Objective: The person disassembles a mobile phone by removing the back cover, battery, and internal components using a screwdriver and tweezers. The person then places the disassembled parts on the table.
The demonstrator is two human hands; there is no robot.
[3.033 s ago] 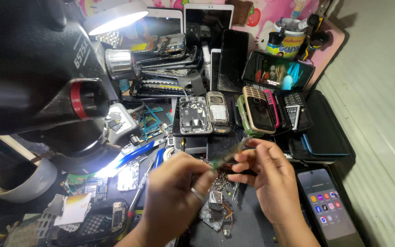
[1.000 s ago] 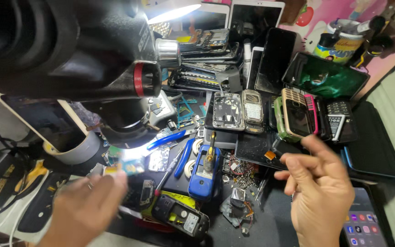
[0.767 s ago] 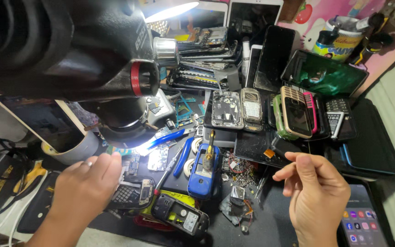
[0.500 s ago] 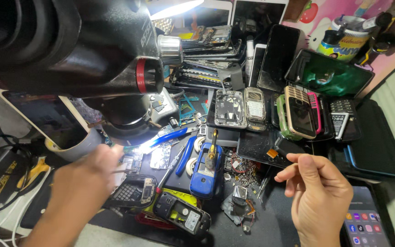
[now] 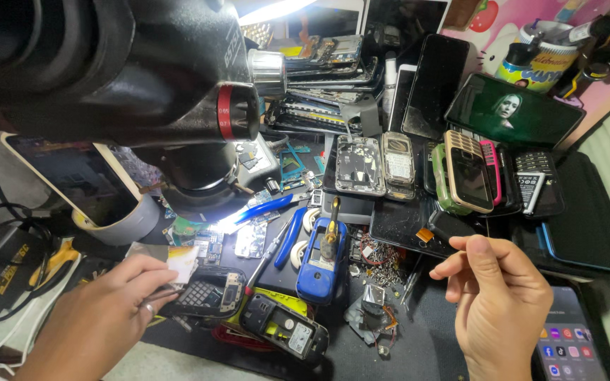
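My left hand [image 5: 100, 321] is low at the left, its fingertips pinched on what looks like a thin metal tool [image 5: 166, 292], right beside a stripped black keypad phone [image 5: 206, 296]. My right hand [image 5: 499, 300] hovers at the lower right with its fingers curled and the thumb against the index finger. Nothing shows between them. Between my hands lie a blue phone body [image 5: 323, 261], an opened phone with yellow trim [image 5: 284, 330] and a small heap of loose parts [image 5: 372, 310].
A big black microscope head [image 5: 121, 77] fills the upper left, its lamp lighting circuit boards [image 5: 248, 240] and blue-handled pliers [image 5: 287, 236]. Several old phones [image 5: 460, 173], screens and tablets crowd the back. A lit smartphone [image 5: 566, 346] lies at the lower right, and cables [image 5: 15, 275] at the left.
My left hand has drawn back from under the microscope lamp toward the lower left, beside the keypad phone. My right hand, spread open a second ago, now holds its fingers curled.
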